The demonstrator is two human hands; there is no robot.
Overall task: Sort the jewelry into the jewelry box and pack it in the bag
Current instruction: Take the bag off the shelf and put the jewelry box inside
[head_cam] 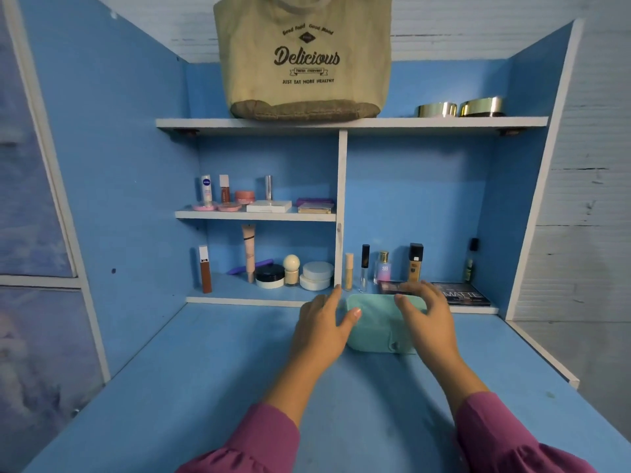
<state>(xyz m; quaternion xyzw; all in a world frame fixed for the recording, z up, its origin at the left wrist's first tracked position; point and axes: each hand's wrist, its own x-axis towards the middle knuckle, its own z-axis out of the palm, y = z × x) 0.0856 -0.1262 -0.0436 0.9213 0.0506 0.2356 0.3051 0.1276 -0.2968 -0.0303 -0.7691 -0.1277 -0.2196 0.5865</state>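
Bag (302,63) stands on the top shelf (444,122), well above and behind the work; blue desk (205,387) below carries the teal jewelry box (377,331), lid closed, snap tab facing the person, long axis running left-right. Left hand (321,331) and right hand (428,317) flank its short ends, fingers spread and holding nothing (whether they touch the box cannot be told). Both sit equally near, so a two-handed lift looks likely.
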